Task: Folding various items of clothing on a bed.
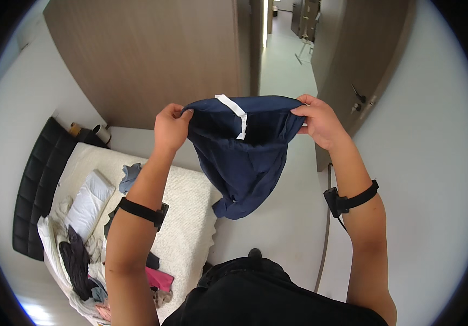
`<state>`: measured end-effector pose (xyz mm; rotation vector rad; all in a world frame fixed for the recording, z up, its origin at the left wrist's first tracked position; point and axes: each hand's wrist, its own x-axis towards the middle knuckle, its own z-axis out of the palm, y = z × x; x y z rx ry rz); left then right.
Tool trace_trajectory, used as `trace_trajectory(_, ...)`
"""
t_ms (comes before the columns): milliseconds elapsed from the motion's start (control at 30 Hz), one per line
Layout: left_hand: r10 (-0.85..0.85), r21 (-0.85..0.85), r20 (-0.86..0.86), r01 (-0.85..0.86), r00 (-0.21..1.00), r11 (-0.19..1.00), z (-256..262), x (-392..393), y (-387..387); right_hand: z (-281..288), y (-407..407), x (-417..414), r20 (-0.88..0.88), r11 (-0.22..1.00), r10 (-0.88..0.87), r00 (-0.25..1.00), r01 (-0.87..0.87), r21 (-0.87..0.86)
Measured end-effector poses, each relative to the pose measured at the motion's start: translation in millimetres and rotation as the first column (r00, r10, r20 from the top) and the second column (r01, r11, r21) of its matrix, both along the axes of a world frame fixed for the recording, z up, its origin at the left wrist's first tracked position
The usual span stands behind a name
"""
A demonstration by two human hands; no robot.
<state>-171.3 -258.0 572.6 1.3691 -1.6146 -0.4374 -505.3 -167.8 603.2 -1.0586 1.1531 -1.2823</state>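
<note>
A dark navy garment (242, 163) hangs in front of me, stretched wide by its upper edge. My left hand (172, 126) pinches the left end of that edge between thumb and fingers. At the opposite end, my right hand (317, 120) grips the same edge. The opening faces me, and a white label strip (234, 106) dangles into it from the rim. Below, the cloth narrows to a bunched lower end beside the bed's edge. Whether it is trousers, shorts or a skirt cannot be told.
To the left stands a bed (185, 203) with a black padded headboard (42, 191). On it lie a white pillow (89, 203), a pink cloth (159, 279) and several crumpled clothes. Ahead is a wooden wardrobe (148, 53); an open door (356, 61) stands at the right.
</note>
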Motion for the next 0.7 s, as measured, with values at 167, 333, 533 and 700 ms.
trace_trajectory(167, -0.290, 0.420, -0.572, 0.577, 0.768, 0.700, 38.8, -62.5, 6.2, 4.2, 33.4, -42.4, 0.250, 1.000, 0.014, 0.968, -0.014, -0.001)
trace_trajectory(333, -0.473, 0.416, -0.665, 0.813, 0.578, 0.407, 63.3, -88.8, 26.8, -2.9, 66.7, -73.7, 0.476, 0.996, -0.006, 0.880, 0.047, -0.075)
trace_trajectory(533, -0.708, 0.245, -0.409, 0.817, 0.575, 0.522, 60.4, -86.9, 8.8, 33.6, 122.1, -71.8, -0.267, 0.904, -0.342, 0.901, 0.238, -0.355)
trace_trajectory(700, -0.417, -0.518, 0.219, 0.467, 0.882, 0.717, -14.6, -81.6, 45.1, -51.8, 164.4, -36.0, -0.548, 0.565, -0.820, 0.168, 0.396, -0.724)
